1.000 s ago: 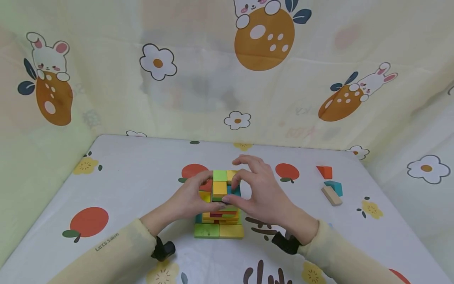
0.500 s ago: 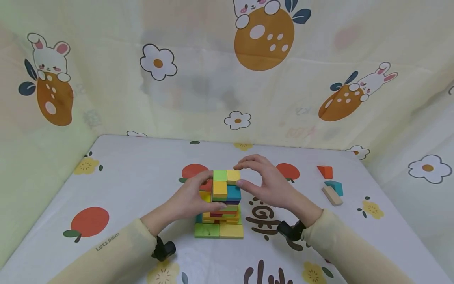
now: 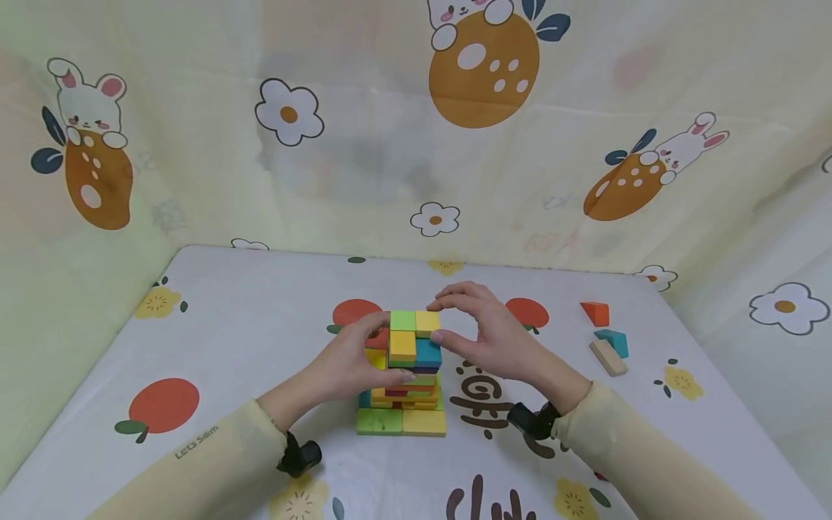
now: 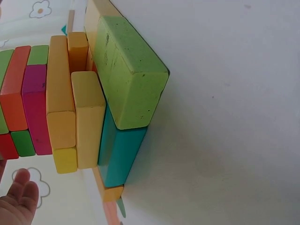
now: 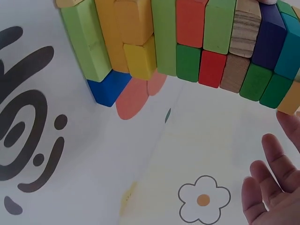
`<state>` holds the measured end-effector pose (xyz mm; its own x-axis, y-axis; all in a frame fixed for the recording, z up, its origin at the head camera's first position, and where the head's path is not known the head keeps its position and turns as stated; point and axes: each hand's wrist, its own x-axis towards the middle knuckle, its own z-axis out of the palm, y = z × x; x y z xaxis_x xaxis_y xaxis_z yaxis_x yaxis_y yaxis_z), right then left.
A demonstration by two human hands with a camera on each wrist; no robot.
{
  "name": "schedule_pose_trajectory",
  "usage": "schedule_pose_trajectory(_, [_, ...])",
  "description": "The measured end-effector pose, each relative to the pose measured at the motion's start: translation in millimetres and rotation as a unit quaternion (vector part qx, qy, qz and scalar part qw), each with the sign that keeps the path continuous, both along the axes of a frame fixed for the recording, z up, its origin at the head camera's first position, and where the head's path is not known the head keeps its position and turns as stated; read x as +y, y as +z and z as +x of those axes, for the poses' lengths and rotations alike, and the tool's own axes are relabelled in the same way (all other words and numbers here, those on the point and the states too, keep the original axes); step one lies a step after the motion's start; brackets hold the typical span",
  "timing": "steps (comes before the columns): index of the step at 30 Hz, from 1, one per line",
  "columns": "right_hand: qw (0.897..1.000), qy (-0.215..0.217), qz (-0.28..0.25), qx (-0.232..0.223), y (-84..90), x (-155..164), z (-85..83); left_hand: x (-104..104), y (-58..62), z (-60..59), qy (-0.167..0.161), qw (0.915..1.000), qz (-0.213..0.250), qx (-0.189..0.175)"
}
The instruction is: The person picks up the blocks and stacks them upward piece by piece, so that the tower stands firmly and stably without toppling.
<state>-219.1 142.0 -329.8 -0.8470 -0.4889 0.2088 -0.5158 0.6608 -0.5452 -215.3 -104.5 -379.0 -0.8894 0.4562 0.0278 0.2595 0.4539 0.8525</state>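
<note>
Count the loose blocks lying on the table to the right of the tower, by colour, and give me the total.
Orange block: 1
Teal block: 1
Plain wood block: 1
Total: 3 loose blocks, all apart from the tower that the left hand and right hand touch.
</note>
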Motion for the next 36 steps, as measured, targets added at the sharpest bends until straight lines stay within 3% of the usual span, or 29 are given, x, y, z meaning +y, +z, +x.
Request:
schedule_pose_trajectory(7, [0.999,-0.035,-0.008,0.011,5.6,26,7.5,-1,-1.6,-0.1,0.008,1.0,-0.006,-0.002])
schedule_pose_trajectory(15, [0.988,-0.139,0.063,0.016,-11.8,129,23.8,-3,-1.6,-0.1,0.007,0.9999,-0.004,0.007])
schedule_pose_trajectory(22, [0.966,-0.173,0.16,-0.102,-43.2,201,48.8,0,-5.0,-0.2,0.003,0.9999,0.003,0.014])
schedule_pose_trajectory(28, [0.956,-0.151,0.144,-0.205,-59.2,226,65.2,1,-2.9,0.7,0.012,0.9999,-0.008,0.007])
schedule_pose_trajectory(36, [0.952,-0.19,0.141,-0.192,-70.7,229,67.9,1,-3.1,0.8,0.014,0.9998,-0.011,0.002])
